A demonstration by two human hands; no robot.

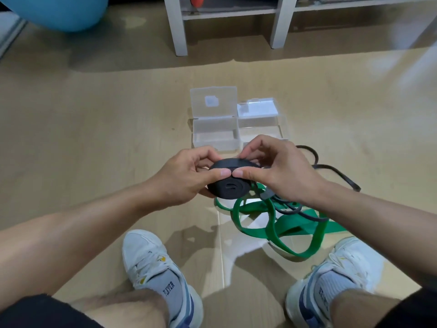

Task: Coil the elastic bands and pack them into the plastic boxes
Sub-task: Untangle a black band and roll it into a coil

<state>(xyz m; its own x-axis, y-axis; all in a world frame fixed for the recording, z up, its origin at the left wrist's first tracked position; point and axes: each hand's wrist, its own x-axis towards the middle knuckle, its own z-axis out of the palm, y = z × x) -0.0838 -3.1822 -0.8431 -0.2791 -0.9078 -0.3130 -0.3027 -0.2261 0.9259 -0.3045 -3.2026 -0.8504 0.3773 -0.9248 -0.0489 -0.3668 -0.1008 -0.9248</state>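
A black elastic band [228, 183] is wound into a thick coil held above the floor. My left hand [182, 176] grips the coil from the left, thumb on top. My right hand [276, 166] pinches its top edge from the right. The band's loose black tail [331, 169] trails off to the right on the floor. A green elastic band [274, 223] lies uncoiled in loops under my right wrist. Two clear plastic boxes stand open just beyond my hands: the left box [215, 136] and the right box [260, 119].
A sheet of cardboard [118, 129] covers the floor under everything. My two white sneakers [151, 259] sit near the bottom edge. White shelf legs [177, 31] stand at the back, and a blue exercise ball [59, 10] sits at the far left.
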